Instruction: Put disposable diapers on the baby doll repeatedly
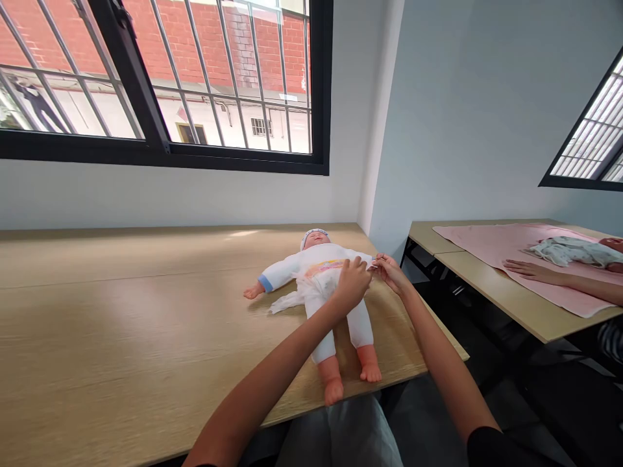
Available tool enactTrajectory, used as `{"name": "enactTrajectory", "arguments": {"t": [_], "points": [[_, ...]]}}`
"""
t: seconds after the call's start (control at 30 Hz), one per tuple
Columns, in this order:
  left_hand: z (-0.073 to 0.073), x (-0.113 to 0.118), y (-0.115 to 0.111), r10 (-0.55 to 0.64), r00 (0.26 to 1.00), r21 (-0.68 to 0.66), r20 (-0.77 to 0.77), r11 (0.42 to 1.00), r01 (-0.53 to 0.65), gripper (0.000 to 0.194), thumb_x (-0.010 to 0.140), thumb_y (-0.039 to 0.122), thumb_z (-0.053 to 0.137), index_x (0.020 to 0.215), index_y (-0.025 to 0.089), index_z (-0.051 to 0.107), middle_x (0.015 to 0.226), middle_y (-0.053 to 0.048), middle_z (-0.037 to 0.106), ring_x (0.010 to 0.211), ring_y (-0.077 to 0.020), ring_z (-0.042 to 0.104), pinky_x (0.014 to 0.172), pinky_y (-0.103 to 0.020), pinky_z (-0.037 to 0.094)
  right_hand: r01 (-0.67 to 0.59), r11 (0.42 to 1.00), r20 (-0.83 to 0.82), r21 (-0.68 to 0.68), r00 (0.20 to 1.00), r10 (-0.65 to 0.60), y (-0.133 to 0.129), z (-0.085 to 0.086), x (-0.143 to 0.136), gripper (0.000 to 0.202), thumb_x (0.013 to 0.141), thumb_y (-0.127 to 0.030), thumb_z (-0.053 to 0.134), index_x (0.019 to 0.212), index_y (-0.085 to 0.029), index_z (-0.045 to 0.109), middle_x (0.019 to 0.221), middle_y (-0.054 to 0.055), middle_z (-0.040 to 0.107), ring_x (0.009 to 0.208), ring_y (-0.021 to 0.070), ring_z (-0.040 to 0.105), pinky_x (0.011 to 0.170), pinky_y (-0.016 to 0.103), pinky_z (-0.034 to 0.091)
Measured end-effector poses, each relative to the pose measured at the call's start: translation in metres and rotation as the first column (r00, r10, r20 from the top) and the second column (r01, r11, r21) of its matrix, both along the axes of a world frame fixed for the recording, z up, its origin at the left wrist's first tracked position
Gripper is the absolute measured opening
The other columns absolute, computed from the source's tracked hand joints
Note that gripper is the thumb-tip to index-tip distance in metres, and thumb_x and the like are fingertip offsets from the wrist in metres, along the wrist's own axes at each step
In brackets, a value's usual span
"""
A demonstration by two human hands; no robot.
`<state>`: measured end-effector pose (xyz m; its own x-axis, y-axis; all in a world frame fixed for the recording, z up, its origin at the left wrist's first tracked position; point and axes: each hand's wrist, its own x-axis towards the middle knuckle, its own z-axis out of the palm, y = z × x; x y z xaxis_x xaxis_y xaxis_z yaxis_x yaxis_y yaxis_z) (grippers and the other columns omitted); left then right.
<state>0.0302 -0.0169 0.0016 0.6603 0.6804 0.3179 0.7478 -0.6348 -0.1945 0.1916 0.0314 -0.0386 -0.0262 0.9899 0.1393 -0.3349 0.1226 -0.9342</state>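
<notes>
Though illegible, markings point(318, 231) on the doll's point(316, 257) cap point(309, 234), with left hand point(354, 282) and right hand point(392, 273) by its waist, both grips unclear.

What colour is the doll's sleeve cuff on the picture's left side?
The sleeve cuff is blue, seen best in the head view.

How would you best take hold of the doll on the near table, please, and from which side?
I'd take the doll by its torso, coming in from both sides just below the arms: it lies on its back with arms spread, which should leave room there. The grip is probably safer above the loose white fabric trailing beside its hip, which might slip.
</notes>
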Motion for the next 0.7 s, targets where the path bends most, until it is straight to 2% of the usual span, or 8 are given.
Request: {"name": "enactTrajectory", "arguments": {"t": [0.1,0.27,0.37,0.5,0.7], "points": [[-0.012,0.017,0.000,-0.013,0.996,-0.011,-0.087,1.000,0.012,0.025,0.091,0.010,0.048,0.098,0.014,0.071,0.110,-0.016,0.067,0.107,-0.0274,0.054,0.088,-0.042,0.038,-0.040,0.999,-0.022,-0.001,0.999,0.040,-0.003,0.001,-0.001,0.030,0.059,-0.022,0.076,0.076,-0.021,0.051,0.069,-0.006,0.061,0.065,0.0092,0.060,0.065,0.020,0.049],[-0.031,0.050,0.010,0.169,0.969,-0.046,-0.180,0.983,-0.180,0.016,0.081,0.008,0.059,0.088,0.012,0.072,0.083,-0.013,0.071,0.084,-0.0287,0.062,0.076,-0.045,0.042,-0.028,1.000,0.012,0.007,1.000,0.028,-0.007,0.002,-0.005,0.030,0.059,-0.023,0.075,0.074,-0.022,0.049,0.067,-0.006,0.059,0.065,0.0110,0.061,0.070,0.024,0.050],[-0.035,0.060,0.014,0.243,0.943,-0.063,-0.226,0.963,-0.263,0.014,0.075,0.005,0.063,0.083,0.011,0.072,0.077,-0.013,0.071,0.077,-0.0311,0.063,0.070,-0.045,0.042,-0.026,0.999,0.035,0.021,0.999,0.026,-0.006,0.003,-0.005,0.028,0.060,-0.022,0.074,0.074,-0.021,0.050,0.065,-0.006,0.058,0.062,0.0101,0.059,0.066,0.022,0.048],[-0.026,0.052,0.008,0.204,0.962,-0.085,-0.181,0.971,-0.222,0.019,0.080,0.000,0.054,0.081,0.008,0.071,0.076,-0.015,0.070,0.074,-0.0286,0.063,0.071,-0.044,0.041,-0.037,0.999,0.015,-0.009,0.999,0.037,-0.004,0.000,-0.003,0.025,0.060,-0.020,0.073,0.073,-0.021,0.051,0.063,-0.006,0.057,0.060,0.0101,0.058,0.061,0.021,0.046],[-0.004,0.026,-0.005,0.121,0.990,-0.095,-0.066,0.987,-0.127,0.027,0.087,0.001,0.043,0.095,0.008,0.068,0.085,-0.017,0.071,0.080,-0.0279,0.066,0.074,-0.043,0.043,0.024,0.999,-0.004,-0.049,1.000,-0.024,0.003,-0.005,-0.001,0.022,0.057,-0.018,0.069,0.068,-0.020,0.050,0.062,-0.007,0.055,0.055,0.0084,0.052,0.055,0.020,0.042]]}}
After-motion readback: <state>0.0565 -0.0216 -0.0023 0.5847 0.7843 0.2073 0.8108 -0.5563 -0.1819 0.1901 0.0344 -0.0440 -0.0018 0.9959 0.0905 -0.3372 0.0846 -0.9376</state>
